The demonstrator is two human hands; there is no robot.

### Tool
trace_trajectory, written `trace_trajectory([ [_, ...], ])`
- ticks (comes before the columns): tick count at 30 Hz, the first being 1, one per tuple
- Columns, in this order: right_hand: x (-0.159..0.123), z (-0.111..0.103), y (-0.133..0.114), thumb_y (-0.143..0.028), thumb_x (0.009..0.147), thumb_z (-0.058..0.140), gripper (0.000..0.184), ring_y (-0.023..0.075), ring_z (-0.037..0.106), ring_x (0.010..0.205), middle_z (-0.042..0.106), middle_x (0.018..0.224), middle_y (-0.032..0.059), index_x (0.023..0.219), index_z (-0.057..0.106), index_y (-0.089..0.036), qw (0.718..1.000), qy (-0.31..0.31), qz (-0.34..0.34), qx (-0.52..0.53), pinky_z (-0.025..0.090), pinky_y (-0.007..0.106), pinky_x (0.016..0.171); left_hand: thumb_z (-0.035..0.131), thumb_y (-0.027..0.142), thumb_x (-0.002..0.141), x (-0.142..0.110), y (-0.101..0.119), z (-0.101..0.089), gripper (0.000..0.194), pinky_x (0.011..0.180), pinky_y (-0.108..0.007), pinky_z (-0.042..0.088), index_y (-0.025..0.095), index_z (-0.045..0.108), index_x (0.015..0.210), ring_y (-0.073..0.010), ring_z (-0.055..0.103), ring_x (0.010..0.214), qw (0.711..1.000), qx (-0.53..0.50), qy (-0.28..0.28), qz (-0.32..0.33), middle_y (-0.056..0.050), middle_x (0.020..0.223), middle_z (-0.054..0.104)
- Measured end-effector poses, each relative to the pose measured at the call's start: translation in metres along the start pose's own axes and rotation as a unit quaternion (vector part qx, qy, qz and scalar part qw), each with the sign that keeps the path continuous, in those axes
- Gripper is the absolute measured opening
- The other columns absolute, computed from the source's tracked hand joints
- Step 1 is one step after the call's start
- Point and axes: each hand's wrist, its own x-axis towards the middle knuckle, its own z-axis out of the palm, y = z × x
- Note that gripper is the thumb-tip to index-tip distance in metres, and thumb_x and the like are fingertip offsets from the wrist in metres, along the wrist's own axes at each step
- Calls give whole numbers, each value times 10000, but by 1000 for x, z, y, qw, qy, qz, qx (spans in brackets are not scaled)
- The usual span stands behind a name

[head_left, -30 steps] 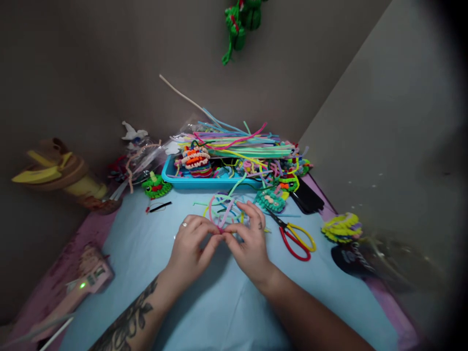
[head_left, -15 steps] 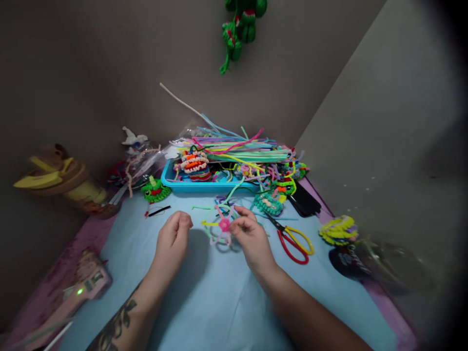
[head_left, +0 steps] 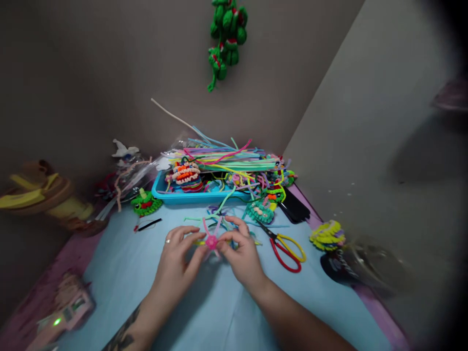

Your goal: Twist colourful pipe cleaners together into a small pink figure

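A small pipe-cleaner piece [head_left: 211,242] with a bright pink centre and pink, lilac and yellow arms spreading from it is held above the blue cloth. My right hand [head_left: 239,251] pinches its right side between thumb and fingers. My left hand [head_left: 183,256], a ring on one finger, closes thumb and fingertips on its left side, by the yellow arm. Behind it lie loose pipe cleaners [head_left: 203,218] in green and other colours, partly hidden by the hands. Scissors [head_left: 283,246] with one red and one yellow handle rest to the right of my right hand.
A blue tray [head_left: 197,198] heaped with pipe cleaners stands at the back. Around it are a green crafted figure [head_left: 146,202], a teal one [head_left: 260,211], a black phone [head_left: 293,205] and a yellow bundle [head_left: 327,235]. A pink device [head_left: 68,312] with a green light sits front left.
My left hand let go of the piece, drew away as a fist, then came back to its left side. My right hand kept hold. The view has tilted up and shifted right.
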Motion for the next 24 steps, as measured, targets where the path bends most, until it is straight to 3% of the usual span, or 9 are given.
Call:
trace_trajectory([
  [3,-1,2,2,-257,768,690,91,250,442,1227,516,1242,61,682,701,-230,999,-10,-29,-25,321,390,1024,601,295,833,1,2,2,125,858,-353,422,226,704,816,-219,571,940,996,-67,-58,-30,-53,881,663],
  [6,-2,2,7,-309,792,669,82,257,449,1223,504,1266,70,825,706,-244,999,-2,-44,-22,330,412,1032,593,317,827,4,5,0,179,826,-331,425,220,707,730,-215,579,890,986,-124,-75,-85,-49,811,660],
  [10,2,-5,15,-323,846,599,236,234,483,1199,500,1278,92,1065,628,-241,997,38,-63,-31,375,401,1018,585,376,821,9,6,-7,252,776,-298,414,196,687,678,-200,578,815,964,-196,-62,-171,-46,784,638],
  [14,33,-18,5,-257,865,550,157,220,546,1076,596,1108,87,990,634,-213,979,68,-127,-142,419,381,953,595,444,808,12,1,-15,316,701,-254,392,177,631,643,-169,538,738,920,-291,-26,-262,-21,735,604],
  [17,82,-22,-15,-247,850,570,148,237,537,1047,647,1054,78,964,652,-201,936,5,-177,-304,415,374,935,635,459,773,13,-3,-17,311,706,-237,381,168,644,664,-161,527,744,888,-347,-11,-301,-13,729,619],
  [20,139,-16,-30,-271,918,471,229,239,514,1074,657,1107,70,1082,620,-211,842,-29,-131,-523,403,355,920,645,463,766,12,-4,-17,320,701,-230,368,159,648,664,-152,516,735,874,-375,-7,-309,-10,716,621],
  [24,192,2,-28,-260,877,537,228,292,526,1045,667,1078,141,1053,630,-150,799,-62,-127,-584,411,366,832,645,467,760,12,-8,-16,328,676,-237,360,153,650,667,-148,501,699,865,-394,1,-312,-12,694,613],
])
